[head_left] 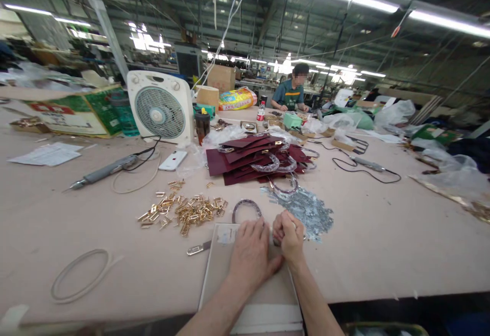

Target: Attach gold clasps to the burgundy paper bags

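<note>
Head camera looks down on my two hands at the near edge of the table point(383, 244). My left hand point(250, 257) lies flat, fingers spread and straight, palm down on a grey board point(218, 280) that juts a little over the table edge towards me. I'd say the flat palm is there to pin the board so it can't slide. My right hand point(290, 234) sits just beside it, touching it, with the fingers curled tight near the board's far right corner. Whatever they may pinch is hidden, so I can't tell what is in them.

A purple ring point(245, 204) lies just past the board's far edge, partly behind my left fingers. The heap of gold clasps point(187, 211) is to the left and the heap of silver bits point(310, 213) to the right, both close by, probably so either hand can reach in without moving the board. A small metal tab point(197, 248) rests against the board's left edge.

Farther off are a stack of dark red pieces point(245, 160), a powered driver point(105, 170) on its cord and a fan point(160, 105). Another person point(291, 93) works at the far side
</note>
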Available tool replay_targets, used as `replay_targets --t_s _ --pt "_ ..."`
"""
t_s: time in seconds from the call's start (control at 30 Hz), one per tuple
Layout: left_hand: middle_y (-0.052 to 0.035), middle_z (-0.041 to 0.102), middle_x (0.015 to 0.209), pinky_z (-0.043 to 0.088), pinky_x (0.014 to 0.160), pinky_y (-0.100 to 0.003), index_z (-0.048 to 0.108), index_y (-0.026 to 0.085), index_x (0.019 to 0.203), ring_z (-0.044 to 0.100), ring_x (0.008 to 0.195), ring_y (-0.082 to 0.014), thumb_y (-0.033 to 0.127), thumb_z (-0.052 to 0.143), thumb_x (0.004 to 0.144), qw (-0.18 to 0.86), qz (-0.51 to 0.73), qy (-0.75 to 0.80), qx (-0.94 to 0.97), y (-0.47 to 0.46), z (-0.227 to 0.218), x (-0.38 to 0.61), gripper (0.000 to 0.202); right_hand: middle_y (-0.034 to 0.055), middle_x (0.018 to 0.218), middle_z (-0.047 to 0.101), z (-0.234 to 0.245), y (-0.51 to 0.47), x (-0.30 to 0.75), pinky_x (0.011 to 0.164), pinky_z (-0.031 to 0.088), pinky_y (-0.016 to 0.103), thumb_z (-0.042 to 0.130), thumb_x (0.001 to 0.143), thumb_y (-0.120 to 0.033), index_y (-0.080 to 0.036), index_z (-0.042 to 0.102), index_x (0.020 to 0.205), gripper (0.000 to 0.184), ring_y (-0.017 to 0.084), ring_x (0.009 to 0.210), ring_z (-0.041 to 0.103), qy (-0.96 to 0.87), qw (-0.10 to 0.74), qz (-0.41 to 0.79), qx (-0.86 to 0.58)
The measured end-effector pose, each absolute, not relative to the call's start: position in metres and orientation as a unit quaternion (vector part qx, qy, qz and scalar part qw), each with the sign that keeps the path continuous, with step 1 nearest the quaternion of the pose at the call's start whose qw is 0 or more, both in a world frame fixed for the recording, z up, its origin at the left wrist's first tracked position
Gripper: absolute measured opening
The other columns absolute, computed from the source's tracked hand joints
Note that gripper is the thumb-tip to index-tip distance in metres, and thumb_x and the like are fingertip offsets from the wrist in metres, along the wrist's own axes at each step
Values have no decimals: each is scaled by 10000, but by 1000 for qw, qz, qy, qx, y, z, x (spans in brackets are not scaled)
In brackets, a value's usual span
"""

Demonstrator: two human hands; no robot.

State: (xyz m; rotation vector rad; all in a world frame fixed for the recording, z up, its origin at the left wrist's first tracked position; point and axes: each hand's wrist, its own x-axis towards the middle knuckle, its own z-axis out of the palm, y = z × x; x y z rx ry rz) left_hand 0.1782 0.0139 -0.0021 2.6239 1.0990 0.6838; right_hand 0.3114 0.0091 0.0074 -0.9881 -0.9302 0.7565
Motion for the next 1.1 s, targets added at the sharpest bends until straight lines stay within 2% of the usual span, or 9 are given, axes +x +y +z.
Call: replay_targets --t_s 0.1,0.17,0.27,0.33,0.43,0.57,0.8,0.97,1.1 --pt "-167 558 1514 320 1214 -558 542 168 1429 513 1361 -365 643 675 862 125 230 371 891 17 2 175 752 -83 521 372 -3 3 312 398 229 209 540 1025 -449 -224 476 672 423 82 409 307 -393 755 338 -402" --pt "-146 601 1461 386 1180 -509 536 177 1414 549 1323 -335 598 734 840 146 225 352 897 23 10 166 739 -77 529 387 -4 -1 312 407 253 207 520 1034 -430 -220 512 702 393 87 418 336 -388 778 326 -371" --pt "-97 638 1408 465 1113 -423 559 207 1365 566 1300 -281 433 779 859 158 216 316 910 37 25 143 596 -55 558 428 -4 -7 312 427 301 215 521 1031 -433 -215 560 734 371 103 456 399 -405 787 303 -353" --pt "-71 662 1373 476 1095 -410 619 230 1281 566 1293 -265 364 785 868 152 212 310 914 45 33 127 464 -42 574 448 -5 -8 311 437 317 223 525 1028 -433 -211 580 741 366 112 475 425 -416 787 293 -349" --pt "-26 714 1292 474 1081 -411 695 265 1169 610 1225 -238 342 792 874 170 219 306 911 51 34 111 320 -35 585 459 -6 -8 310 444 325 229 517 1032 -416 -209 592 743 363 113 481 430 -416 790 284 -348" --pt "13 727 1316 456 1095 -413 745 293 1136 630 1223 -214 307 748 910 211 262 317 887 47 21 109 226 -30 602 470 -4 -7 313 443 334 234 532 1024 -429 -206 598 740 367 115 490 445 -407 782 298 -366" --pt "23 733 1336 471 1081 -446 785 309 1117 656 1217 -231 221 714 893 234 283 319 874 52 9 112 252 -46 586 479 22 -6 314 415 284 203 640 971 -475 -193 617 761 352 87 453 413 -346 749 358 -436" --pt "12 747 1315 484 1059 -454 787 316 1137 672 1200 -242 254 675 938 233 299 310 872 61 5 106 236 -59 542 414 47 3 288 417 272 212 564 997 -458 -193 610 701 400 70 415 356 -345 789 376 -342" --pt "14 745 1321 478 1062 -458 776 323 1144 672 1206 -242 230 684 922 233 311 304 870 59 3 104 258 -57 531 417 41 16 265 414 242 213 558 1004 -442 -194 615 696 400 71 409 332 -348 793 386 -318"
